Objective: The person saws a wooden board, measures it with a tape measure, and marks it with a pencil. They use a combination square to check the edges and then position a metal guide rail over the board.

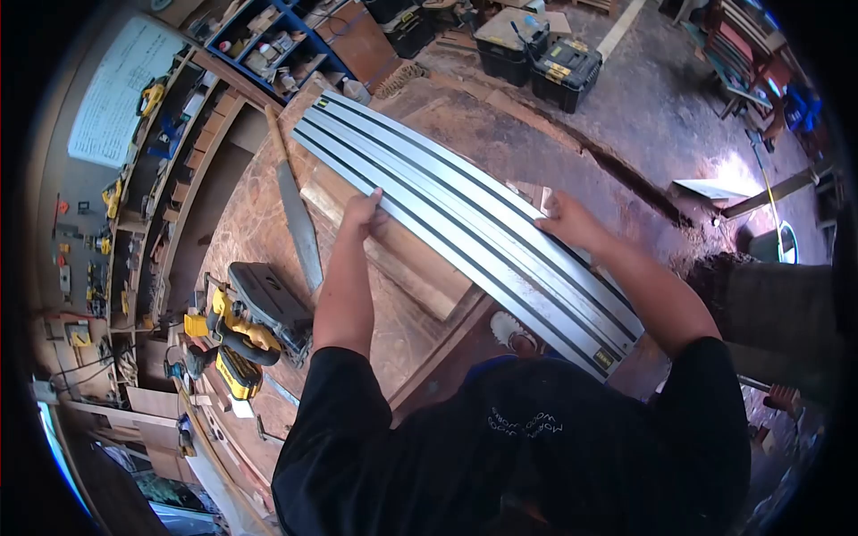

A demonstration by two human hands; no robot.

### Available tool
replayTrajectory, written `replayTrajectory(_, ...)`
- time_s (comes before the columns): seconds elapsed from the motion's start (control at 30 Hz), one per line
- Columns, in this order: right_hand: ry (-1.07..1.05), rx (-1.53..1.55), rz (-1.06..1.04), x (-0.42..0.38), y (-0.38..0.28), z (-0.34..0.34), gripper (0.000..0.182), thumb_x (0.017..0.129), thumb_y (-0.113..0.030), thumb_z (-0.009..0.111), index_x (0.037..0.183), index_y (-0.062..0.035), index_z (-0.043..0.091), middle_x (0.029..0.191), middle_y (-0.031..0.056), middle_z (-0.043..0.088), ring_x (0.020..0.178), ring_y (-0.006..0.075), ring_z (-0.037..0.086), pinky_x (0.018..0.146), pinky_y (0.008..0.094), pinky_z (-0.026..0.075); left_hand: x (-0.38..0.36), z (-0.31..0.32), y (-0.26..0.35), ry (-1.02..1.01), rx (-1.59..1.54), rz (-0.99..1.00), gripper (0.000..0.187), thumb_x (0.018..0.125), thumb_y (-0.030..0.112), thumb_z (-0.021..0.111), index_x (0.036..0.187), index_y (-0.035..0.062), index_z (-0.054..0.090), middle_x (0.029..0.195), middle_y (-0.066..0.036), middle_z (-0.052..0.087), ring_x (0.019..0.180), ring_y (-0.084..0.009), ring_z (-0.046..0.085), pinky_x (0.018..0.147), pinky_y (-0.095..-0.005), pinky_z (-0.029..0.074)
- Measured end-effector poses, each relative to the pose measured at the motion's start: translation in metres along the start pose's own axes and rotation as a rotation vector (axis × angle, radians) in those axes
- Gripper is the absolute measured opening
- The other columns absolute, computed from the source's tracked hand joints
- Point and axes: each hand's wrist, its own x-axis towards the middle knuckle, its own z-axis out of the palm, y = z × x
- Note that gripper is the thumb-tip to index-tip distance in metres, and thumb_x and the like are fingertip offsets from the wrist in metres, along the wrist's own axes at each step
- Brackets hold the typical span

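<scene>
A long silver saw guide rail (447, 205) with black strips lies slantwise over the workbench, its near end reaching past the bench edge towards my body. My left hand (362, 214) grips the rail's left edge, thumb on top. On the opposite edge, my right hand (570, 221) is closed round the rail, its fingers partly hidden. Beneath the rail is a wooden board (420, 268), partly covered by it. A small pale wood piece (534, 194) shows beside my right hand.
A yellow and black cordless saw (241, 335) stands on the workbench (255, 201) at left, near a handsaw (299, 228). Shelves with tools line the left wall. Black toolboxes (565, 76) sit on the floor beyond; a bucket (776, 246) is at right.
</scene>
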Motion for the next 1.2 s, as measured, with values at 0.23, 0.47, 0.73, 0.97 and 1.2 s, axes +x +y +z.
replayTrajectory(0.23, -0.083, -0.123, 0.1, -0.037, 0.013, -0.017, 0.029, 0.091, -0.028, 0.063, 0.096, 0.0013, 0.065, 0.089, 0.0223, 0.066, 0.082, 0.033, 0.066, 0.073, 0.0423, 0.049, -0.018, -0.036, 0.017, 0.21, 0.621, 0.082, 0.057, 0.085, 0.045, 0.067, 0.092, -0.012, 0.063, 0.074, -0.018, 0.066, 0.069, -0.0296, 0.068, 0.057, -0.0375, 0.053)
replayTrajectory(0.47, -0.042, -0.146, 0.073, -0.015, 0.0, 0.002, 0.026, 0.09, -0.024, 0.064, 0.092, 0.0021, 0.062, 0.083, 0.0206, 0.063, 0.073, 0.0314, 0.061, 0.069, 0.0397, 0.046, 0.051, -0.089, 0.008, 0.532, 0.83, 0.313, 0.067, 0.084, 0.05, 0.063, 0.12, -0.0061, 0.059, 0.115, -0.026, 0.063, 0.106, -0.0364, 0.062, 0.092, -0.0402, 0.047)
replayTrajectory(0.73, -0.036, -0.142, 0.193, 0.013, -0.016, 0.009, 0.033, 0.09, -0.033, 0.063, 0.093, -0.0008, 0.063, 0.087, 0.0213, 0.064, 0.081, 0.0352, 0.063, 0.072, 0.0432, 0.047, 0.208, -0.147, 0.022, 0.657, 0.535, 0.447, 0.065, 0.09, 0.036, 0.061, 0.135, -0.0078, 0.045, 0.117, -0.027, 0.062, 0.109, -0.037, 0.061, 0.094, -0.0402, 0.045)
replayTrajectory(0.97, 0.003, -0.239, 0.226, 0.019, -0.03, 0.005, 0.032, 0.088, -0.033, 0.067, 0.09, -0.0016, 0.062, 0.078, 0.0193, 0.064, 0.07, 0.0345, 0.063, 0.063, 0.0419, 0.047, 0.174, -0.116, 0.035, 0.6, 0.476, 0.528, 0.053, 0.09, 0.022, 0.063, 0.133, -0.0057, 0.048, 0.103, -0.02, 0.065, 0.091, -0.0233, 0.063, 0.082, -0.0341, 0.048)
replayTrajectory(1.2, -0.044, -0.197, 0.229, 0.02, -0.025, 0.008, 0.032, 0.089, -0.034, 0.064, 0.091, -0.002, 0.066, 0.08, 0.0222, 0.064, 0.074, 0.0386, 0.063, 0.065, 0.0444, 0.048, 0.167, -0.113, 0.035, 0.545, 0.474, 0.524, 0.045, 0.095, 0.022, 0.059, 0.132, -0.0012, 0.051, 0.097, -0.013, 0.064, 0.082, -0.0194, 0.058, 0.077, -0.031, 0.047)
